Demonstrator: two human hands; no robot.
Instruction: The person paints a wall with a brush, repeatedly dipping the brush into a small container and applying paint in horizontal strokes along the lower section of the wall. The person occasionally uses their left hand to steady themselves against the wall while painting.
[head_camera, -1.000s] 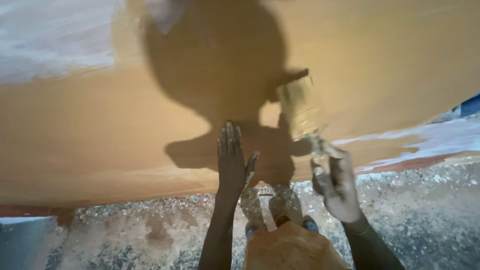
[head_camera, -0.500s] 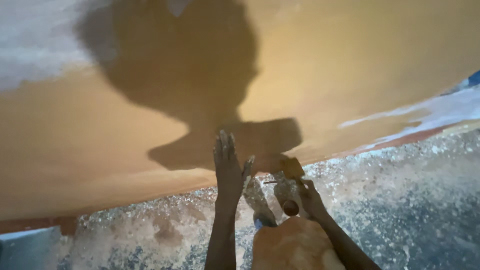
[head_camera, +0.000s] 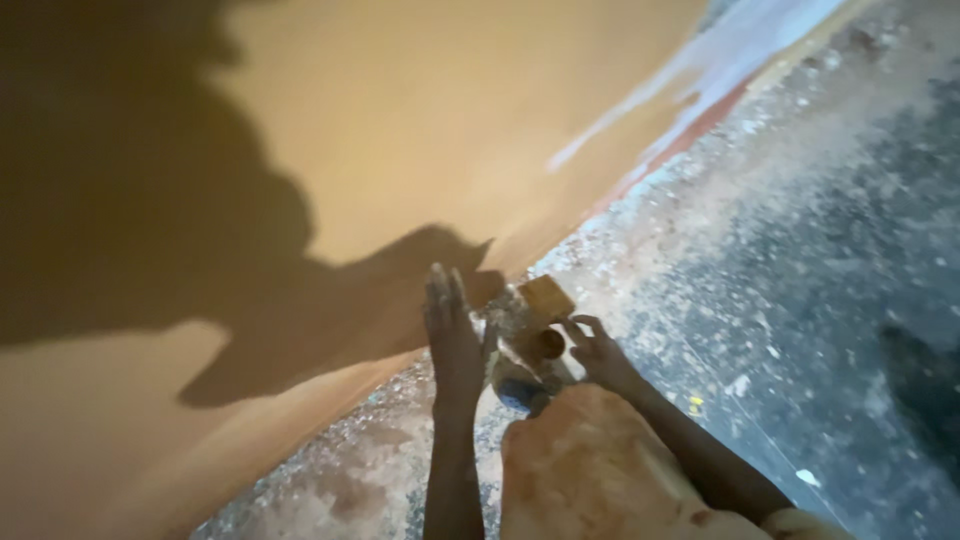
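My left hand (head_camera: 452, 335) lies flat with fingers together against the base of an orange-brown painted wall (head_camera: 420, 130). My right hand (head_camera: 598, 352) grips a paint brush (head_camera: 545, 300) whose paint-loaded bristles point down toward a small round paint tin (head_camera: 545, 345) on the floor. The brush sits just above and beside the tin. My knee (head_camera: 590, 470), in paint-stained trousers, is below the hands, and a foot (head_camera: 520, 390) shows next to the tin.
A grey concrete floor (head_camera: 800, 300) speckled with white paint and dust spreads to the right. An unpainted white patch and a red strip (head_camera: 690, 130) run along the wall's foot. My shadow falls dark on the wall at left.
My right hand has brought the brush down from the wall to the tin by my foot. The view has swung and tilted right. My left hand stays on the wall.
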